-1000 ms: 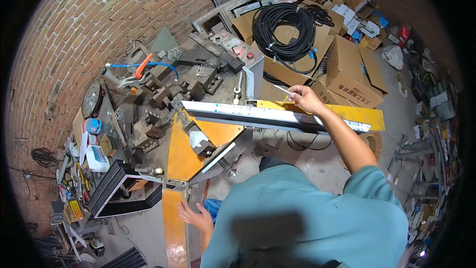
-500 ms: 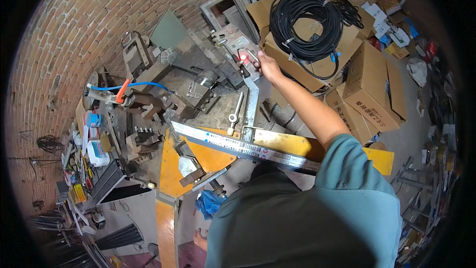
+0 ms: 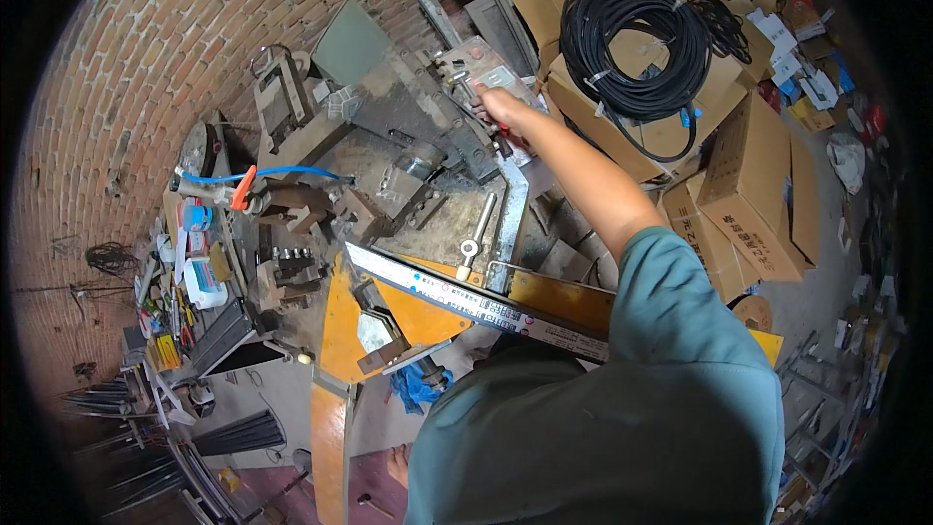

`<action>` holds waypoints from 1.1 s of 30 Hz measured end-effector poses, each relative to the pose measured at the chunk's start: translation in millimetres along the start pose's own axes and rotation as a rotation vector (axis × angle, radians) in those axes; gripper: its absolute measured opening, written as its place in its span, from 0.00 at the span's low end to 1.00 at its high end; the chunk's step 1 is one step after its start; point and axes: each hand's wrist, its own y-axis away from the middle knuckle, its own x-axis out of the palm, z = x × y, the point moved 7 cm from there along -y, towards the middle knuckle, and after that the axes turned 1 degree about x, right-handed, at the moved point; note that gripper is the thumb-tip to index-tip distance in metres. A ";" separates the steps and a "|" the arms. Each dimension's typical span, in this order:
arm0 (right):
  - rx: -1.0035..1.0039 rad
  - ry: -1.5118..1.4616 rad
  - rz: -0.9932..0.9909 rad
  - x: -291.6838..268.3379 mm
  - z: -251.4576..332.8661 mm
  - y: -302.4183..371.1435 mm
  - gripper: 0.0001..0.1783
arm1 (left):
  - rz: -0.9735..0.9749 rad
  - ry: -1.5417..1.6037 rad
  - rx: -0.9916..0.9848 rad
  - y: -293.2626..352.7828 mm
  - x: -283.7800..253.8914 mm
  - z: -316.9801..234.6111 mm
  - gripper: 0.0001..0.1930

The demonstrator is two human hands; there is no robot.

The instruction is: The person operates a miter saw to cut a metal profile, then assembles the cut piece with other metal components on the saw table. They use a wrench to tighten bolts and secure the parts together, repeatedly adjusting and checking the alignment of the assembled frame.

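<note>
My right hand reaches out over the machine's far end, with the bare forearm coming from a teal sleeve. Its fingers are curled closed beside a light-coloured plate. What they hold is too small and partly hidden to name. A red and black part shows just below the hand. Near it are the dark metal blocks of the machine and a flat grey metal bar. A lever with a ring and a pale knob lies nearer to me. My left hand is out of view.
A long labelled profile crosses the yellow machine frame close to my body. Coiled black cable sits on cardboard boxes at the right. At left are a blue hose, bottles and a brick wall.
My right hand has moved farther out and left across the machine's far end. Earlier a short metal rod showed at its fingers. The whole view has shifted slightly.
</note>
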 end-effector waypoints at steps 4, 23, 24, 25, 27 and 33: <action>-0.053 -0.021 -0.046 -34.1 -8.3 -4.5 0.20 | 0.008 0.278 -0.155 -3.6 3.6 -7.8 0.22; 0.017 0.969 -0.234 -32.8 20.7 5.3 0.23 | 0.183 0.368 -0.480 -31.3 -75.5 -108.1 0.18; 0.022 0.954 -0.239 -32.7 20.8 2.5 0.23 | 0.205 0.373 -0.470 -29.4 -66.2 -99.4 0.18; 0.031 0.943 -0.247 -33.0 20.7 -0.1 0.23 | 0.198 0.345 -0.419 -26.0 -56.8 -89.2 0.17; 0.039 0.917 -0.252 -32.4 20.6 -4.9 0.23 | 0.153 0.255 -0.280 -15.6 -36.1 -65.8 0.17; 0.050 0.927 -0.216 -32.2 16.9 -20.9 0.24 | -0.005 -0.040 0.177 24.2 0.4 -28.2 0.15</action>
